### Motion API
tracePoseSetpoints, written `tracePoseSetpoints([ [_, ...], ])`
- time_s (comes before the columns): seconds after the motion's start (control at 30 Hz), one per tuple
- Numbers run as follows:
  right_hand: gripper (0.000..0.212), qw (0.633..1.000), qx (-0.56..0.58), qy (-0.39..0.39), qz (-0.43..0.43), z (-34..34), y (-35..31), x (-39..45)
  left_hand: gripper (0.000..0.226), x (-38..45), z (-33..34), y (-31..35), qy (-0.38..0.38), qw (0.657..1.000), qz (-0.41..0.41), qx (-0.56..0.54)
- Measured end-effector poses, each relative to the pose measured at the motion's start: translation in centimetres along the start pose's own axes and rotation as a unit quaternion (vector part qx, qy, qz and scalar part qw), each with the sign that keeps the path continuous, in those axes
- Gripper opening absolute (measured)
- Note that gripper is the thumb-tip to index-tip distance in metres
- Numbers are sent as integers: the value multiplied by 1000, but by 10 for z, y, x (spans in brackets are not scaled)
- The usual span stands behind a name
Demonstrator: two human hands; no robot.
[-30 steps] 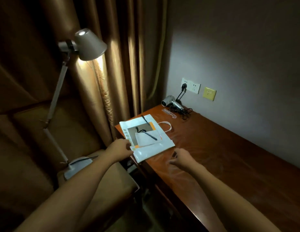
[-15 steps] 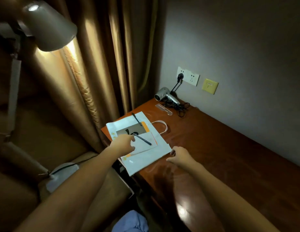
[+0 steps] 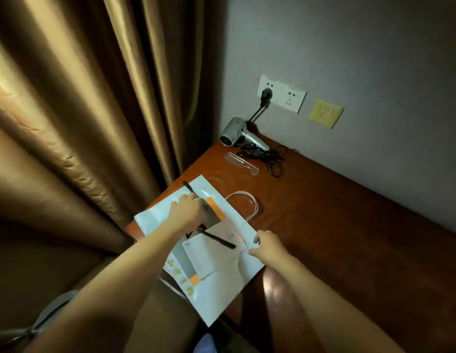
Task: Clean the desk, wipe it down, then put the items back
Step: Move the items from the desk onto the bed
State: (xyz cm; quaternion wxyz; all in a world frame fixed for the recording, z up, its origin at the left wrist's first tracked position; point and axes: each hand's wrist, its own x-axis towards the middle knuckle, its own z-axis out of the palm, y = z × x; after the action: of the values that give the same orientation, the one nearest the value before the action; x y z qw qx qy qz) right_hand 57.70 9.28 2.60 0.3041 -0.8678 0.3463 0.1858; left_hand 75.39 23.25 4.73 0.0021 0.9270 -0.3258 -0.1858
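A flat white paper bag (image 3: pixel 216 281) with orange patches and thin loop handles lies at the left end of the shiny brown wooden bench (image 3: pixel 336 225), one corner sticking out over the edge. The left hand (image 3: pixel 187 210) curls its fingers round a thin black pen (image 3: pixel 190 188) at the bag's far end. The right hand (image 3: pixel 266 244) pinches the bag's right edge. A second black pen (image 3: pixel 219 240) lies on a smooth white sheet (image 3: pixel 211 256) on the bag. Farther back sit a clear plastic comb (image 3: pixel 241 163) and a silver hair dryer (image 3: pixel 238 135).
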Motion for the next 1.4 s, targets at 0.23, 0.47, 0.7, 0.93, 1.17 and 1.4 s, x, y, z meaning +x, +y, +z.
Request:
tracePoseSetpoints([
  [0.23, 37, 999, -7, 0, 50, 7, -4, 31, 45, 63, 25, -7, -23, 998, 49, 30],
  [0.47, 38, 997, -7, 21, 70, 11, -10, 55, 42, 79, 40, -13, 7, 997, 68, 34],
  [0.7, 41, 995, -37, 64, 73, 19, -13, 56, 18, 63, 49, -22, 2, 992, 25, -125],
  [0.93, 55, 990, -53, 82, 101, 22, -15, 56, 77, 18, 69, -16, -22, 974, 82, -209],
  [1.17, 53, 989, -76, 75, 102, 24, -14, 54, 119, 0, 88, -6, 2, 994, -59, -90],
  [1.4, 50, 987, -55, 81, 127, 25, -9, 54, 111, 12, 77, -19, -4, 991, -100, -85],
])
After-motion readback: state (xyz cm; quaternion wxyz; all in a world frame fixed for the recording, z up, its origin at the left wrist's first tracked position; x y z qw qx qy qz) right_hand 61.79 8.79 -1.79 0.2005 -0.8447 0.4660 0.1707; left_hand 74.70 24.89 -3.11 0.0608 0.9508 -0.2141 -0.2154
